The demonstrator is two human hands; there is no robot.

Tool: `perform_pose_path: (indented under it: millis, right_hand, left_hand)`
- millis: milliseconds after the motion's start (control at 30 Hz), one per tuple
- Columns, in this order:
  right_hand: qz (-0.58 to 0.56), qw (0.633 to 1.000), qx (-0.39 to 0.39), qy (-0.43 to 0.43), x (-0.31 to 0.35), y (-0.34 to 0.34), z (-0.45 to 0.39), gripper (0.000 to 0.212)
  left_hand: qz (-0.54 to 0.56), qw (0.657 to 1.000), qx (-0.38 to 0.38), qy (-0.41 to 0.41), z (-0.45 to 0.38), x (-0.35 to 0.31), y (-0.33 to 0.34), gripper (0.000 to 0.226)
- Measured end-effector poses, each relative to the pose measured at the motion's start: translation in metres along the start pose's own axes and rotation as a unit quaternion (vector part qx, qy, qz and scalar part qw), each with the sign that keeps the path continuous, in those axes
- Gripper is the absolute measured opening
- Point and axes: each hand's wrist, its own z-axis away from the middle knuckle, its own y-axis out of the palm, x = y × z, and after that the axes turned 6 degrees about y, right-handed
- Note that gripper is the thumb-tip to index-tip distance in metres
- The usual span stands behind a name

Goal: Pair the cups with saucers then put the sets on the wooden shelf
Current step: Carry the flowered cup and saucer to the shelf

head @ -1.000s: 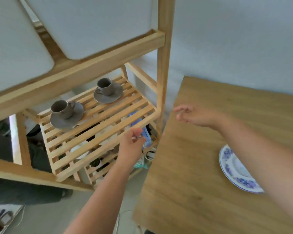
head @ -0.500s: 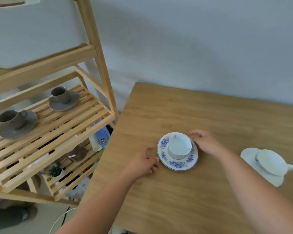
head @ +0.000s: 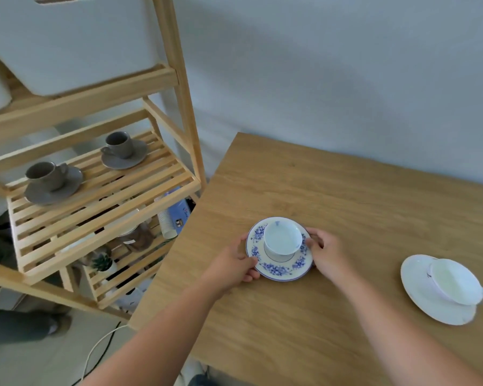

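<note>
Blue-flowered saucer (head: pixel 279 267): lies flat on the wooden table (head: pixel 332 196), near its left edge, gripped at opposite rims by both hands.
White cup (head: pixel 282 242): stands upright on the middle of that saucer, mouth up; no handle can be made out from this side.
Left hand (head: pixel 233 264): reaches in from the lower left, forearm slanting up and right; thumb lies over the saucer's left rim, fingers curl under its edge, closed on the saucer.
Right hand (head: pixel 325 253): reaches in from the lower right; fingers curl round the saucer's right rim, closed on it, fingertips partly hidden behind the cup.
Plain white saucer (head: pixel 430 302): on the table well to the right, carrying a white teacup (head: pixel 455 284) that sits tilted, its handle pointing right.
Wooden shelf (head: pixel 95 196): stands just left of the table; its slatted middle tier bears two grey sets.
Near grey cup (head: pixel 46 175): upright on its grey saucer (head: pixel 53 186), handle to the right.
Far grey cup (head: pixel 119 144): upright on its grey saucer (head: pixel 124 157), handle to the left.
Hard to make out: the lower tier's clutter shows only through the slats; a small green plant (head: pixel 102 261) and a blue box (head: pixel 179 213) are recognisable, the rest is unclear.
</note>
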Motion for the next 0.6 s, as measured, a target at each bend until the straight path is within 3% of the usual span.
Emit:
perform_pose_path:
  millis: [600]
  right_hand:
    - [0.045, 0.977, 0.176, -0.114, 0.155, 0.201, -0.035, 0.024]
  left_hand:
    - [0.054, 0.969, -0.241, -0.016, 0.044, 0.040, -0.198, 0.049]
